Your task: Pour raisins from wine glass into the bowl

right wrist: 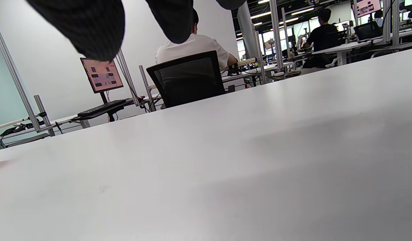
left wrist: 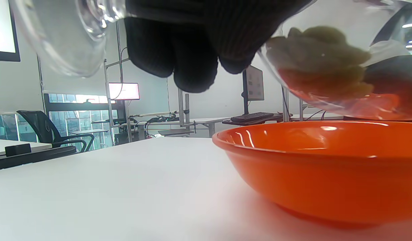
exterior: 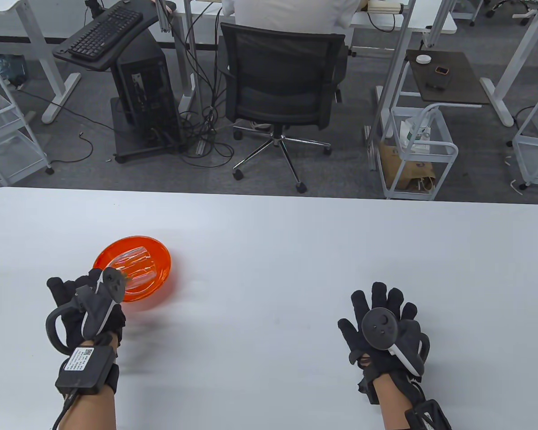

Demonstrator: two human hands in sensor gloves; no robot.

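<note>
Left hand (exterior: 87, 304), gloved in black, gripping the wine glass (left wrist: 339, 67) by its stem, fingers (left wrist: 192, 60) curled round it; glass tipped on its side, cup held over the orange bowl (exterior: 132, 273), foot (left wrist: 69, 36) raised at upper left of the left wrist view. Raisins (left wrist: 319, 63), pale greenish, heaped inside the tilted cup just above the bowl's rim, none seen inside the bowl itself. Bowl standing on the left part of the white table (exterior: 269, 233), casting an orange tint on the surface beside it.

Right hand (exterior: 383, 324), empty, fingers spread, palm down over the right part of the table, well apart from the bowl; contact with the surface not determinable.

Table top plain white, matte, rounded at the far corners, with soft grey shadows near each hand.

Beyond the far edge: grey carpet, black mesh office chair (exterior: 282, 85) with a seated person in a white shirt (right wrist: 192, 47), black keyboard (exterior: 105, 32) on a stand beside a computer tower (exterior: 143, 85), loose cables, white wire carts (exterior: 419, 152), further desks and lit monitors (right wrist: 102, 75) in an open workroom.
</note>
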